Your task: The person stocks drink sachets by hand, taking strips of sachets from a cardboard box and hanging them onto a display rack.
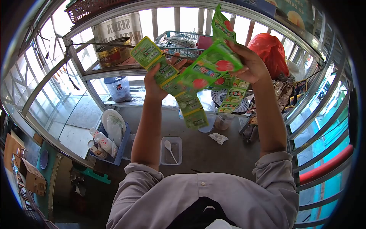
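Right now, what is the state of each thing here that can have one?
Sachet strips: held up in both hands, hanging down, still joined.
Left hand: shut on the strips.
Right hand: shut on the strips.
Plastic box: open, spoon inside.
Red bag: full, bulging.
Cups: stacked, lying down.

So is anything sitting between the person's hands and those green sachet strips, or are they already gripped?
Nothing visible stands between them. The left hand and right hand both already grip the green sachet strips, holding them raised in front of the glass display case.
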The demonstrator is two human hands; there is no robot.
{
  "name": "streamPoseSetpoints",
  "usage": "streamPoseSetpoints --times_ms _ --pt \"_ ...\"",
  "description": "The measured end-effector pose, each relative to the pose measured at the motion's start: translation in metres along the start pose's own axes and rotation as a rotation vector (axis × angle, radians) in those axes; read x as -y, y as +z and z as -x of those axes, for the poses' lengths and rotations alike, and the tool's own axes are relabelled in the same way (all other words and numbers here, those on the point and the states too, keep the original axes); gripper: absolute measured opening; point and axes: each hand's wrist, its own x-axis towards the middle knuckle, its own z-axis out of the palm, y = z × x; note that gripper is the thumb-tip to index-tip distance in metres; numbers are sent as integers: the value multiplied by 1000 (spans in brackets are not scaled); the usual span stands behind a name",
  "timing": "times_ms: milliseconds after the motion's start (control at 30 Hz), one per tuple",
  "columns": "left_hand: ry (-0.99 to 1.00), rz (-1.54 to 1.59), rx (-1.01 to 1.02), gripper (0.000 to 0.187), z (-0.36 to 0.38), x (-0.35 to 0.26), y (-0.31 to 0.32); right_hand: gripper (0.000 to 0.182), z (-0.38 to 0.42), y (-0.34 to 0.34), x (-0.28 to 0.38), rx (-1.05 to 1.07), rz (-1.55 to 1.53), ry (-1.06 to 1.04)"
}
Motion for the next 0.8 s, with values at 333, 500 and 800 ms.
streamPoseSetpoints --times_ms 333,500,800 --pt "-59 -56 73 36 7 -16 1 53 -52 -12 -16 -720 1415 -255" --pt "-49 -81 98 36 10 -14 6 47 -52 -1 -38 -795 1799 -416" --pt "-7 -88 104 38 11 -19 22 39 -40 10 -33 -165 1324 -241"
